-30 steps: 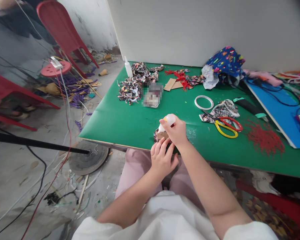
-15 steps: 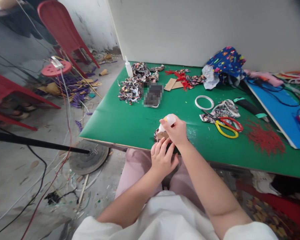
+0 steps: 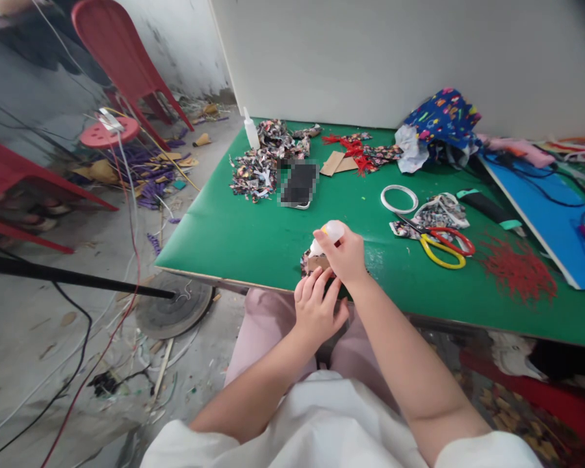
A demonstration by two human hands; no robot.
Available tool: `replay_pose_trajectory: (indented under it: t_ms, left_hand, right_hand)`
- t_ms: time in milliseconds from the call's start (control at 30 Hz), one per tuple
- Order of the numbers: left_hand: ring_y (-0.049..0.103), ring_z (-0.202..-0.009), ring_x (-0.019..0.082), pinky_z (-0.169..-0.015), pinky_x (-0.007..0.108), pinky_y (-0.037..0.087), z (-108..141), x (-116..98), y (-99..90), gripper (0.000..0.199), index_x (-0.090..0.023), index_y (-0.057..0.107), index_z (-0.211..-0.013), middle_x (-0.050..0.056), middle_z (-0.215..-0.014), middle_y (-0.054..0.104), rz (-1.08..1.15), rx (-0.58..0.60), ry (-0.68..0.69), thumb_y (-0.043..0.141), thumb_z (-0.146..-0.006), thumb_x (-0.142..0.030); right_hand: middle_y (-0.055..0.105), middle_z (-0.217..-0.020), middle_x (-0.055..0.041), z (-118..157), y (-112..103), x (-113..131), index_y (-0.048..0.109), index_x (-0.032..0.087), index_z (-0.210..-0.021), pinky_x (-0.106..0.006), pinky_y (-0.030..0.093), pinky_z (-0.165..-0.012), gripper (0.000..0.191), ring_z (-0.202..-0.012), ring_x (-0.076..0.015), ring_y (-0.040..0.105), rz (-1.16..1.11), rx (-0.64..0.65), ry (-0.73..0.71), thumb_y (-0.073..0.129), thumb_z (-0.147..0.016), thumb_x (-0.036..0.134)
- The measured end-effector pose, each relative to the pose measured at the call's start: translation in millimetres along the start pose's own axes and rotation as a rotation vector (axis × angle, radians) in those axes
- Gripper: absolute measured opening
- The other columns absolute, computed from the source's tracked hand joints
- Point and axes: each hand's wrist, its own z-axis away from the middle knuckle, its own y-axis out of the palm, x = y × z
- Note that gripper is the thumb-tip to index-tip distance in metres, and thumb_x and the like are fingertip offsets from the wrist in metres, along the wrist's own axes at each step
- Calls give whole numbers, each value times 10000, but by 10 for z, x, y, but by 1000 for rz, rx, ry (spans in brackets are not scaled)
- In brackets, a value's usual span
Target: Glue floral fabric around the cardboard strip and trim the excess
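My right hand (image 3: pixel 346 257) is wrapped round a white glue bottle (image 3: pixel 334 230), tilted with its tip down to the left. Under the tip lies a brown cardboard piece (image 3: pixel 316 262) on dark floral fabric (image 3: pixel 304 262) at the table's front edge. My left hand (image 3: pixel 318 305) rests on the near side of this piece, fingers spread and pressing on it; nothing is gripped in them. Much of the fabric is hidden beneath both hands.
The green table (image 3: pixel 214 221) bears a phone (image 3: pixel 298 184), floral scraps (image 3: pixel 256 172), a second bottle (image 3: pixel 251 132), a white ring (image 3: pixel 398 199), scissors (image 3: pixel 441 250), a cutter (image 3: pixel 487 209) and red threads (image 3: pixel 521 270). A black pole (image 3: pixel 78 278) stands left.
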Motion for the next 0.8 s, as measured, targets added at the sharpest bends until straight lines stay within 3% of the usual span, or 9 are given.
replay_pose_trajectory:
  t_ms: [800]
  left_hand:
    - [485, -1129, 263, -967, 410, 307, -4, 1, 8, 373, -173, 595, -1082, 114, -1137, 597, 0, -9, 4, 544, -732, -292]
  right_hand:
    - [524, -554, 27, 9, 13, -10, 533, 193, -685, -223, 345, -511, 377, -497, -93, 456, 4, 12, -3, 499, -754, 563]
